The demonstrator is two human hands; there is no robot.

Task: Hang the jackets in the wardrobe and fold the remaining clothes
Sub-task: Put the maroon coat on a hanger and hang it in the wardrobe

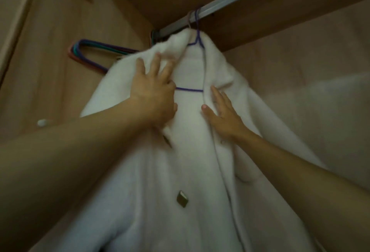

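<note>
A white fluffy jacket point(186, 167) with metal buttons hangs on a purple hanger point(197, 41), whose hook sits over the grey wardrobe rail point(230, 1). My left hand point(154, 93) grips the jacket's left lapel, thumb tucked under the cloth edge and fingers spread up toward the collar. My right hand point(222, 111) lies flat on the right lapel with its fingers apart, holding nothing. The hanger's lower bar shows between my hands.
Several empty coloured hangers point(90, 53) hang at the rail's left end against the wardrobe's side wall. A white knob point(42, 123) sits on that left panel. The wardrobe's top board and back wall close in above and to the right.
</note>
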